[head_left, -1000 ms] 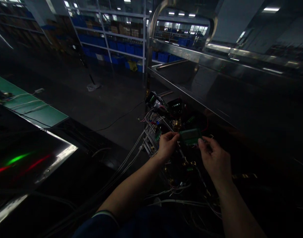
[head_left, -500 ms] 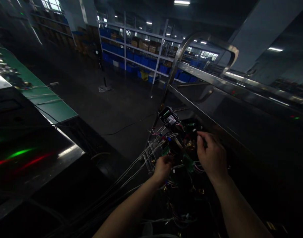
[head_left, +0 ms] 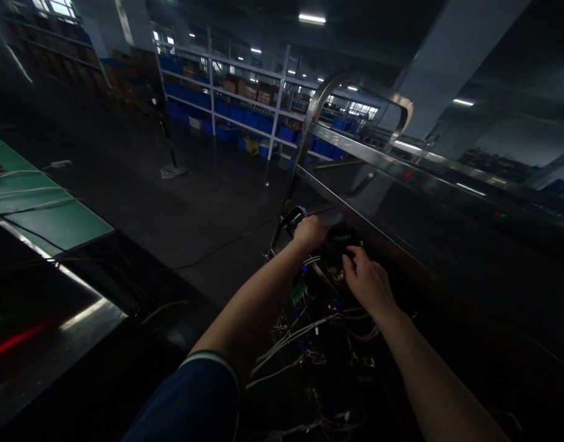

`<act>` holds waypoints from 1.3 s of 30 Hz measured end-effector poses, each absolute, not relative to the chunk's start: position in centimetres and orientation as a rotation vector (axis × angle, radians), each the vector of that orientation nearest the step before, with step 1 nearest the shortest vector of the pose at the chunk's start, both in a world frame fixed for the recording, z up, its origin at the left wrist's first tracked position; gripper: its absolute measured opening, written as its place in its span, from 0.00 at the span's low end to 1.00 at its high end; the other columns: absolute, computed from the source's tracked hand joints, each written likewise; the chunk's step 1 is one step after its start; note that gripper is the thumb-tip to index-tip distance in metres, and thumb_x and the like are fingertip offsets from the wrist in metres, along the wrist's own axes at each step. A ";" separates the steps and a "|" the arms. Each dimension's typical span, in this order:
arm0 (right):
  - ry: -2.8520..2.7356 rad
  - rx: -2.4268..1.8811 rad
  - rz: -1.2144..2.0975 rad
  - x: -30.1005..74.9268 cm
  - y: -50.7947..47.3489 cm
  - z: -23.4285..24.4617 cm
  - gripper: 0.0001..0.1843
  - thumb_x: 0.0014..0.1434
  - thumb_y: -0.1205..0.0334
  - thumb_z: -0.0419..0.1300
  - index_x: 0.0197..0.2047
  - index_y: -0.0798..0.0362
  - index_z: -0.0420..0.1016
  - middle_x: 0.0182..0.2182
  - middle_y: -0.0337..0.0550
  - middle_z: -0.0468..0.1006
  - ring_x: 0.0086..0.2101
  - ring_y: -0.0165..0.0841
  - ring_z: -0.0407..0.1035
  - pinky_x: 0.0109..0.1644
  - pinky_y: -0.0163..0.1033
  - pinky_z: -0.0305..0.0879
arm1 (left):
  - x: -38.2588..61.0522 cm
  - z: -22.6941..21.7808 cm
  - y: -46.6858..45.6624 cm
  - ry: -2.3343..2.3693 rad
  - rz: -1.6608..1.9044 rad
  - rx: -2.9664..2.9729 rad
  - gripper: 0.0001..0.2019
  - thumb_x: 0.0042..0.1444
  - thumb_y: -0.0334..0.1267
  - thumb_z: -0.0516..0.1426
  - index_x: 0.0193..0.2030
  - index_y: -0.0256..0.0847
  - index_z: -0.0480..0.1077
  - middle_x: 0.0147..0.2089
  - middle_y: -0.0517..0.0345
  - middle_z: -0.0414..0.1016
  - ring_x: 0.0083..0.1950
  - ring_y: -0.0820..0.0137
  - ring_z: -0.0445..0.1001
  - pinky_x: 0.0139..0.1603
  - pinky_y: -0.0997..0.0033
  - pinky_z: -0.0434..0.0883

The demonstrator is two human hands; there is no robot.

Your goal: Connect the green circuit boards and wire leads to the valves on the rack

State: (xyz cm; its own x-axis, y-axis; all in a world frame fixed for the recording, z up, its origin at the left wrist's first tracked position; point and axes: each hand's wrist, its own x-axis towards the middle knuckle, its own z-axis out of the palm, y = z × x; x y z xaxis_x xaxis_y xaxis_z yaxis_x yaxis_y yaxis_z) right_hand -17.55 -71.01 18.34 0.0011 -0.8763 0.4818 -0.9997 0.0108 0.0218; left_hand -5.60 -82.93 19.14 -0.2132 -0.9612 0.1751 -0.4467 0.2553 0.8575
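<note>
My left hand point(head_left: 310, 233) reaches over a black housing with a small green circuit board in it point(head_left: 292, 218). Its fingers are curled in, and whatever they grip is hidden behind the hand. To the right and a little nearer, my right hand point(head_left: 368, 279) hovers by dark parts with thin wires. A gap shows between its thumb and forefinger, and I see nothing held there. Below both hands, pale wires point(head_left: 305, 331) run across a dark row of wired units, beside another green circuit board point(head_left: 299, 293). Much of this is too dark to make out.
A metal rail with a bent tube handle point(head_left: 325, 92) rises behind the work, and a shiny panel point(head_left: 378, 227) slopes along the right. A green-topped table point(head_left: 56, 221) stands at left. Shelving with blue bins point(head_left: 245, 116) lines the back. A dark cable point(head_left: 222, 248) crosses the floor.
My left hand has moved up and forward from the wires to the black housing. The pale wires now lie lower, across the units. The view has shifted right; my right hand keeps near its spot.
</note>
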 end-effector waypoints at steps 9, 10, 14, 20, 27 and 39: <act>-2.203 1.981 1.052 -16.1 -69.4 15.7 0.29 0.58 0.53 0.50 0.57 0.63 0.60 0.40 0.54 0.78 0.42 0.43 0.72 0.47 0.49 0.67 | -4.3 16.1 -81.6 -1.329 -1.257 1.094 0.08 0.49 0.32 0.60 0.37 0.35 0.77 0.31 0.55 0.78 0.28 0.74 0.72 0.31 0.77 0.68; -2.206 1.993 1.110 -15.9 -69.4 15.4 0.31 0.58 0.51 0.51 0.58 0.64 0.59 0.42 0.55 0.78 0.43 0.43 0.72 0.47 0.49 0.67 | -4.1 15.7 -80.9 -1.180 -1.347 1.012 0.08 0.48 0.31 0.60 0.37 0.34 0.77 0.28 0.57 0.77 0.25 0.76 0.70 0.29 0.78 0.66; -2.201 1.976 1.226 -15.7 -69.7 14.2 0.39 0.54 0.46 0.55 0.60 0.66 0.57 0.43 0.57 0.76 0.42 0.43 0.71 0.46 0.50 0.67 | -3.8 13.7 -78.0 -0.719 -1.611 0.787 0.08 0.46 0.30 0.61 0.35 0.32 0.76 0.21 0.62 0.71 0.19 0.80 0.63 0.22 0.78 0.62; -2.149 1.892 1.202 -16.0 -70.8 13.1 0.37 0.52 0.47 0.59 0.58 0.64 0.62 0.38 0.54 0.75 0.41 0.44 0.69 0.46 0.50 0.66 | -4.7 11.6 -76.1 -0.355 -1.730 0.676 0.04 0.45 0.26 0.63 0.29 0.31 0.72 0.21 0.61 0.70 0.21 0.79 0.68 0.27 0.78 0.67; -2.005 1.818 1.050 -15.9 -71.7 13.0 0.29 0.55 0.52 0.57 0.55 0.63 0.65 0.36 0.53 0.73 0.42 0.45 0.66 0.49 0.53 0.64 | -4.9 11.4 -76.0 -0.220 -1.802 0.648 0.03 0.48 0.23 0.60 0.29 0.30 0.70 0.21 0.61 0.70 0.20 0.80 0.68 0.27 0.80 0.67; -2.032 1.826 1.038 -15.9 -71.7 13.3 0.31 0.53 0.51 0.58 0.55 0.63 0.65 0.36 0.53 0.73 0.42 0.46 0.66 0.48 0.53 0.64 | -5.1 11.5 -75.6 -0.210 -1.784 0.647 0.03 0.48 0.23 0.61 0.28 0.31 0.70 0.20 0.62 0.69 0.20 0.80 0.68 0.27 0.79 0.66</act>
State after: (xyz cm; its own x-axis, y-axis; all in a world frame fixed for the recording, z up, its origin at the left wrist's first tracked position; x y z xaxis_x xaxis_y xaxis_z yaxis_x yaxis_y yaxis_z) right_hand -15.88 -71.71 13.32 -0.2044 -0.7811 0.5900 -0.9358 -0.0209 -0.3518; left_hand -5.06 -75.61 11.47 -0.1789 -0.9311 -0.3180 0.8317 -0.3158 0.4567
